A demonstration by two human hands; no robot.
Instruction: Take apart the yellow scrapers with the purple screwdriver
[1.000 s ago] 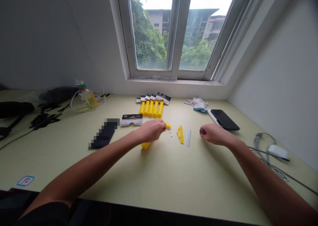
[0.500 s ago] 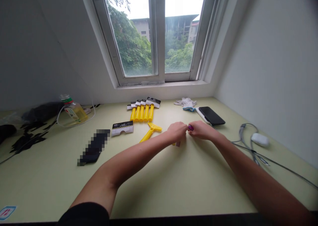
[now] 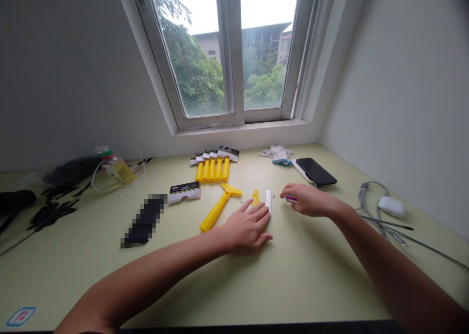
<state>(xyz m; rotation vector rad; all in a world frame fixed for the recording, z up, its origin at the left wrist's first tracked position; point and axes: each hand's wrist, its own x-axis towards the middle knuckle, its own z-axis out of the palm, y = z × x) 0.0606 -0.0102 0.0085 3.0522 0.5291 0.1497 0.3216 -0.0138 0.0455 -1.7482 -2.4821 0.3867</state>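
In the head view, a person's left hand (image 3: 249,226) spreads its fingers, grip wide, over the near ends of a flat yellow plastic piece (image 3: 255,196) and a thin white strip (image 3: 268,198) on the pale green bench (image 3: 293,280). The right hand (image 3: 308,200), right of the strip, holds a small purple-and-white object (image 3: 291,198) in a narrow grip. A yellow T-shaped plastic tool (image 3: 216,211) lies to the left.

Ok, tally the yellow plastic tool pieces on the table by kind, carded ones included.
Carded yellow scrapers: 5
Loose yellow scraper handle: 1
Small yellow plate, partly covered by the left hand: 1
Total: 7
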